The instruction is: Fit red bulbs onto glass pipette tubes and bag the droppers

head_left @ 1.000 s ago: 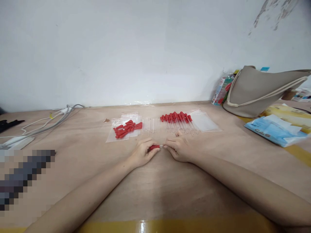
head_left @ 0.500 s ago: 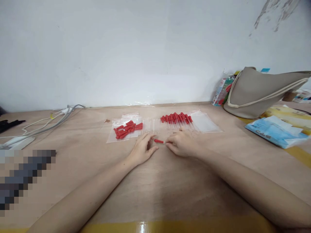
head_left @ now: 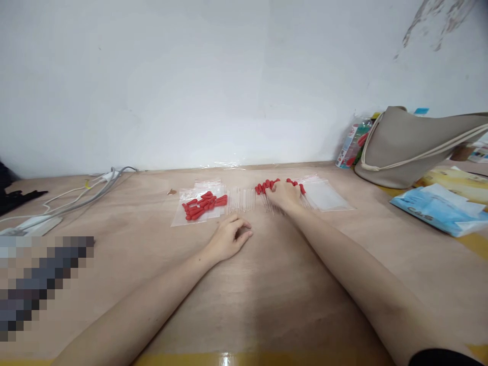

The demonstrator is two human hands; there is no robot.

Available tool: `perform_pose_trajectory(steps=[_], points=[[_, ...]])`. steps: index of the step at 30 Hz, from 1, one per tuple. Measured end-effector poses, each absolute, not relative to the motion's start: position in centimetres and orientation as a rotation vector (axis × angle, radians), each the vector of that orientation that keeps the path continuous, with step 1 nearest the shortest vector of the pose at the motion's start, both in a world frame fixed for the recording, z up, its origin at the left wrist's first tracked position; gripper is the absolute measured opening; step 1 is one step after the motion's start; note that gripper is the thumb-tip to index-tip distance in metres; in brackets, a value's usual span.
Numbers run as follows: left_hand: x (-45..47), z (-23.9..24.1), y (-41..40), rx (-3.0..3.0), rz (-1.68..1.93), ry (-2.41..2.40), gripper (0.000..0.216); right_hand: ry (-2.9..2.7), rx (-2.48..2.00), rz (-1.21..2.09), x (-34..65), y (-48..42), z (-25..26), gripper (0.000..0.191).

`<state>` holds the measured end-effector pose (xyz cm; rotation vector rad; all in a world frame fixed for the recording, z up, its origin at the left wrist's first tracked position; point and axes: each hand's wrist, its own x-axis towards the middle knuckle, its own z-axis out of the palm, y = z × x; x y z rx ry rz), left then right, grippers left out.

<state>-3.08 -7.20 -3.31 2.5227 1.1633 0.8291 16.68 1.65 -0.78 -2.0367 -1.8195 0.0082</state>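
My left hand [head_left: 229, 239] rests on the table with nothing in it, its fingers loosely curved and the thumb apart from them. My right hand [head_left: 284, 195] reaches over a row of droppers [head_left: 267, 186] with red rubber bulbs and thin clear tubes. Its fingers are closed downward on a dropper, mostly hidden by the hand. Just beyond my left hand lies a row of thin clear tubes [head_left: 242, 199]. Left of these, a pile of loose red rubber bulbs [head_left: 202, 205] sits on clear plastic bags [head_left: 178, 216].
Another clear plastic bag [head_left: 330, 195] lies right of the droppers. Farther right are a grey bag [head_left: 404, 147], a bottle [head_left: 351, 145] and a blue tissue pack [head_left: 430, 208]. White and grey cables [head_left: 104, 185] and a power strip [head_left: 38, 224] lie at left.
My right hand has moved away from my left, up and over the dropper row. The dropper that lay between my hands is gone from there. My left hand stays nearly in place.
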Motion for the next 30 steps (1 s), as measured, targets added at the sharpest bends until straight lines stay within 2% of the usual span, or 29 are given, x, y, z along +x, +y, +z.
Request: perform_pose_trajectory(steps=[5,10,15,19,22,30], points=[[-3.0,-3.4,-7.3,2.521,0.835,1.148,0.013,-1.873,-2.077,-0.053,16.6,1.7,-1.2,0.032],[-3.1,-3.5,-7.0,2.557,0.850,1.191,0.014,-1.969,-1.923,-0.117,15.7,1.1,-1.2,0.033],[-5.6,-3.1,-4.4,2.741,0.973,1.734,0.017,-2.054,-1.938,-0.059,13.5,1.0,-1.2,0.031],[-7.6,-3.0,-2.6,2.753,0.914,2.002,0.020,-2.035,-2.029,0.047,12.4,1.4,-1.1,0.028],[-8.0,-3.2,-2.2,2.772,0.829,2.021,0.022,-2.014,-2.064,0.124,12.0,1.7,-1.0,0.028],[-7.6,-3.1,-2.2,2.764,0.757,1.885,0.011,-1.994,-2.098,0.213,11.8,1.8,-0.7,0.027]])
